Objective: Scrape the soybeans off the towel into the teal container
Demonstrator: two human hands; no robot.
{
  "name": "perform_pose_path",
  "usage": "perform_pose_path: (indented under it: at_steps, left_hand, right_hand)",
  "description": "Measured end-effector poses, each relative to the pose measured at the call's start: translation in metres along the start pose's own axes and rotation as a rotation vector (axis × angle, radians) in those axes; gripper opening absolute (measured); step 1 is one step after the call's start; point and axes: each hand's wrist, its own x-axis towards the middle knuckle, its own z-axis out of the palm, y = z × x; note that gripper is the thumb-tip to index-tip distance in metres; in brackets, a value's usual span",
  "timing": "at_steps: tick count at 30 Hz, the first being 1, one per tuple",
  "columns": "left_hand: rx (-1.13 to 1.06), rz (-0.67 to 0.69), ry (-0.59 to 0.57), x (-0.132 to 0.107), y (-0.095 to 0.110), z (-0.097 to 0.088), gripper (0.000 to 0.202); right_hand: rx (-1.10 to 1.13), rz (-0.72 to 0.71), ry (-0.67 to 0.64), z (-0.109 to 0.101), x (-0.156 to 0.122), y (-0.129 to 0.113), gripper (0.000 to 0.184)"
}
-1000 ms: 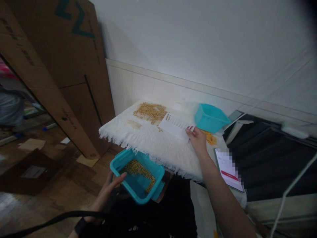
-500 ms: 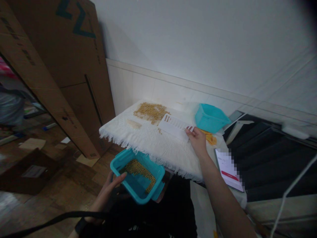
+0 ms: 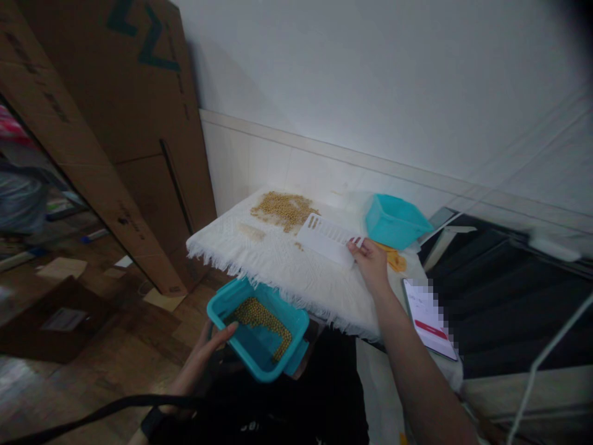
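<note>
My left hand (image 3: 204, 355) grips the near rim of a teal plastic tub (image 3: 259, 327), held just under the fringed front edge of a white cloth (image 3: 287, 272). Yellow beans lie in the tub. My right hand (image 3: 370, 262) pinches one end of a white slotted plastic scraper (image 3: 327, 238), which rests on the cloth. The scraper's far end touches a heap of the same beans (image 3: 283, 210) at the back of the cloth.
A second teal tub (image 3: 393, 219) stands at the back right of the table. A phone (image 3: 428, 318) with a lit screen lies at the right. Large cardboard boxes (image 3: 115, 111) lean at the left. A white cable (image 3: 542, 364) hangs at the right.
The scraper has tipped and slid slightly toward the bean heap. The left hand and its tub have stayed where they were.
</note>
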Motion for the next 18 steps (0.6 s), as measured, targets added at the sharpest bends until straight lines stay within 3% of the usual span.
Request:
perform_pose_path:
  at_steps: [11, 18]
  left_hand:
    - [0.000, 0.008, 0.002, 0.003, -0.002, -0.002, 0.101]
    - [-0.028, 0.019, 0.019, 0.000, 0.002, 0.003, 0.100]
  right_hand:
    - [0.094, 0.068, -0.007, -0.003, -0.002, -0.003, 0.038]
    - [0.007, 0.013, -0.116, -0.013, -0.023, -0.016, 0.036]
